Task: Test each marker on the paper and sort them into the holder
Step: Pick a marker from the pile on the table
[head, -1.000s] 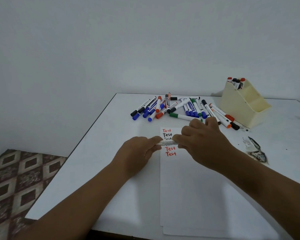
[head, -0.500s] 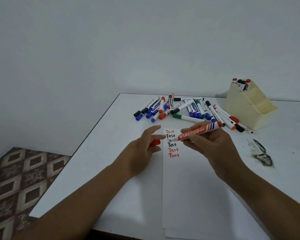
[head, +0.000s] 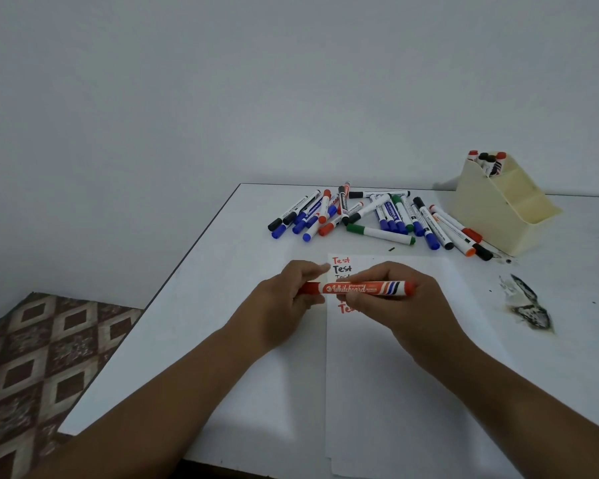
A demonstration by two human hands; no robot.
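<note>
An orange-red whiteboard marker lies level between both hands above the white paper. My left hand grips its red cap end, and the cap sits on the marker. My right hand holds the barrel from below near the tail. The paper carries several "Test" words in red and black, partly hidden by my hands. A pile of markers with blue, red, green and black caps lies beyond the paper. The cream holder stands at the back right with several markers upright in its rear slot.
The white table ends at a dark left edge, with patterned brown floor below. A crumpled, ink-stained scrap lies right of the paper. A plain wall stands behind the table.
The marker was uncapped half a second ago, with the cap in my left hand. Now the cap is back on its tip and the marker has swung level.
</note>
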